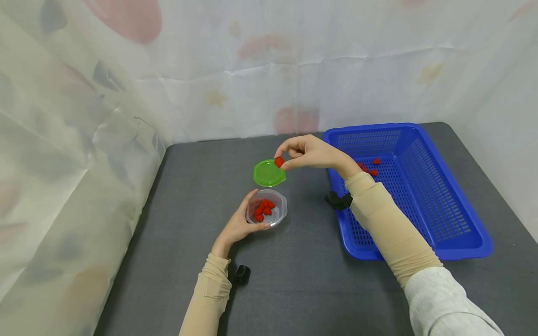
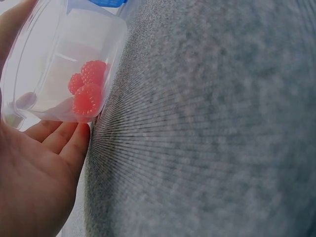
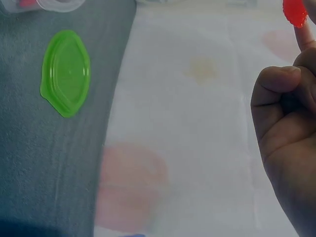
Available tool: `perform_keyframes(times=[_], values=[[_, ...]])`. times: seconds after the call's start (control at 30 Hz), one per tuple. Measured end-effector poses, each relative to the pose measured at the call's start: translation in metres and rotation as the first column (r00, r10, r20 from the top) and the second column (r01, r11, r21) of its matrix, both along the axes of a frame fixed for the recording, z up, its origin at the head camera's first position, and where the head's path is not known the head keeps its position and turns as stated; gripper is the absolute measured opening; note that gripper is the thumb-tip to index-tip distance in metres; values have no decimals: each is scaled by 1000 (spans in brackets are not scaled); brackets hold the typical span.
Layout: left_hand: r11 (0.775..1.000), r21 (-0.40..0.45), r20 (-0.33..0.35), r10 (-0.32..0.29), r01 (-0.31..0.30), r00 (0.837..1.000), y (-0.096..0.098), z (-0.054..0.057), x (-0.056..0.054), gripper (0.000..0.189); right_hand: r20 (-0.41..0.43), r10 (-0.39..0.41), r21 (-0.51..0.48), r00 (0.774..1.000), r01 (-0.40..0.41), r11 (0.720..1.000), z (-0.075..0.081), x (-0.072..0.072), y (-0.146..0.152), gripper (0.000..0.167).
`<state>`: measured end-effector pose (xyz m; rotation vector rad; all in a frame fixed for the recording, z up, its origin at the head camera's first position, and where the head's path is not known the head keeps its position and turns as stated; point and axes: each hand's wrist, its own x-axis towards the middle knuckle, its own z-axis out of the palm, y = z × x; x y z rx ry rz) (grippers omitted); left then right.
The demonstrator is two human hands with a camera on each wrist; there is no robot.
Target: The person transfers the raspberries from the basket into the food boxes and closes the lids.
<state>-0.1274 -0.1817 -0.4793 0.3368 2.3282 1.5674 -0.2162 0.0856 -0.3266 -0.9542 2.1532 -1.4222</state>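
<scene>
In the head view my left hand (image 1: 238, 228) grips a clear plastic tub (image 1: 280, 205) from its left side, thumb at the near rim and fingers along the far side. Several red raspberries (image 1: 264, 208) lie inside it; through the tub wall in the left wrist view, raspberries (image 2: 89, 98) rest against the bottom. My right hand (image 1: 311, 153) pinches one raspberry (image 1: 279, 162) between thumb and index finger, above the table and beyond the tub. Below that raspberry lies a green lid (image 1: 267, 174), flat on the table just behind the tub.
A blue perforated basket (image 1: 470, 233) stands on the right, with a few raspberries (image 1: 373, 172) near its left side; my right forearm crosses over it. The grey table (image 1: 176, 200) meets a patterned white curtain (image 1: 235, 102) at the back and another on the left.
</scene>
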Motion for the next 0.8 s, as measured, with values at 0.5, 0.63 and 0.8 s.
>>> perform_keyframes(times=[0.5,0.63,0.8], values=[[999,35,12,-17,17,1000,-2,3,1,98,29,114,131,993,-117,984,-29,-12,-35,27],[999,31,16,-24,23,1000,0,16,5,97,54,147,179,988,-155,972,-37,-15,-40,30],[1000,16,19,-17,17,1000,0,21,7,97,100,158,205,982,-175,963,-47,-19,-45,28]])
